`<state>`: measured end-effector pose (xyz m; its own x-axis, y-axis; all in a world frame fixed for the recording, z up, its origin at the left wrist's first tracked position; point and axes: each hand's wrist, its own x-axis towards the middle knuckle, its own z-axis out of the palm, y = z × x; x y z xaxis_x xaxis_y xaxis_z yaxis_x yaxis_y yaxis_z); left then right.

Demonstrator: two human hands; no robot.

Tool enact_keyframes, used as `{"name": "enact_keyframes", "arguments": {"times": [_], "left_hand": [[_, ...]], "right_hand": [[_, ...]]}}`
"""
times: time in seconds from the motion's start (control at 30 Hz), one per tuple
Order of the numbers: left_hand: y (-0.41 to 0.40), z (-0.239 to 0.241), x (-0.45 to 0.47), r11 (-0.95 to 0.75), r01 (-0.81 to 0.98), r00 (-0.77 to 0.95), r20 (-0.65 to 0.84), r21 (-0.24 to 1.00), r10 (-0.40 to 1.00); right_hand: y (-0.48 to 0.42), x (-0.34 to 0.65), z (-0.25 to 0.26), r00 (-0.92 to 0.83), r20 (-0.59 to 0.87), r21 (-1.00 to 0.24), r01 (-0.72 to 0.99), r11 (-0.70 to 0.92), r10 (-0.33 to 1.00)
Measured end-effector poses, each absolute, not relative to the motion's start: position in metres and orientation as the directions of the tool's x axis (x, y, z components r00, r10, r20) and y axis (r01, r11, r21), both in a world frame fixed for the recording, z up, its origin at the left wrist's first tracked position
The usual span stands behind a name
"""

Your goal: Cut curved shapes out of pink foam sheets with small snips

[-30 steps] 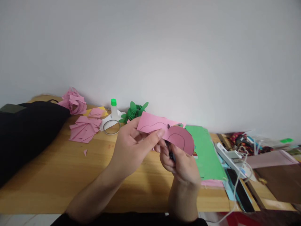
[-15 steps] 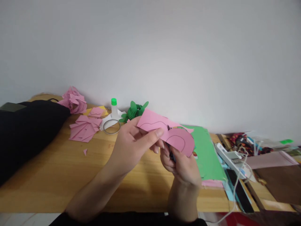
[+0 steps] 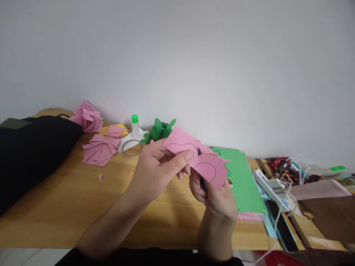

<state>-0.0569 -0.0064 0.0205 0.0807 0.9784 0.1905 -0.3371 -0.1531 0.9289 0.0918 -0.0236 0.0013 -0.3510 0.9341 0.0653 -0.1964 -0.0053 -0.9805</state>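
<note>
My left hand (image 3: 158, 170) pinches a piece of pink paper (image 3: 181, 138) between thumb and fingers, above the table. Dark curved lines are drawn on the paper, and its right part has a rounded cut edge. Below the paper, my right hand (image 3: 217, 201) is closed around dark-handled scissors (image 3: 203, 181). Their blades show only in part, at the slit in the middle of the paper; the paper and my fingers hide the rest.
On the wooden table (image 3: 69, 207) lie pink paper pieces (image 3: 100, 149), a glue bottle (image 3: 135, 127), a ring (image 3: 132, 148) and a green paper figure (image 3: 162, 131). A green folder (image 3: 246, 184), power strip (image 3: 273, 186) and phone (image 3: 281, 225) are at right; a black bag (image 3: 39, 155) at left.
The rounded right part of the pink paper has tipped slightly downward, and the strip behind it hangs lower. Both hands stay nearly in the same place.
</note>
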Motion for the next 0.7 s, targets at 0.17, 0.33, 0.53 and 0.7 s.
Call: {"name": "enact_keyframes", "arguments": {"times": [0.17,0.33,0.53,0.7], "left_hand": [[-0.0085,0.0237,-0.0572,-0.141,-0.324,0.061,0.169,0.935,0.984],[-0.0094,0.0264,-0.0569,-0.148,-0.360,0.049,0.177,0.921,0.983],[-0.0105,0.0269,-0.0562,-0.153,-0.356,0.042,0.180,0.922,0.983],[-0.0091,0.0260,-0.0566,-0.170,-0.326,0.055,0.199,0.930,0.979]], "right_hand": [[-0.0232,0.0915,0.0006,-0.339,0.083,-0.978,-0.210,0.011,0.937],[-0.0233,0.0925,0.0006,-0.334,0.090,-0.970,-0.241,0.008,0.938],[-0.0242,0.0922,-0.0006,-0.324,0.066,-0.973,-0.232,-0.012,0.944],[-0.0247,0.0926,-0.0008,-0.318,0.085,-0.976,-0.218,0.014,0.944]]}}
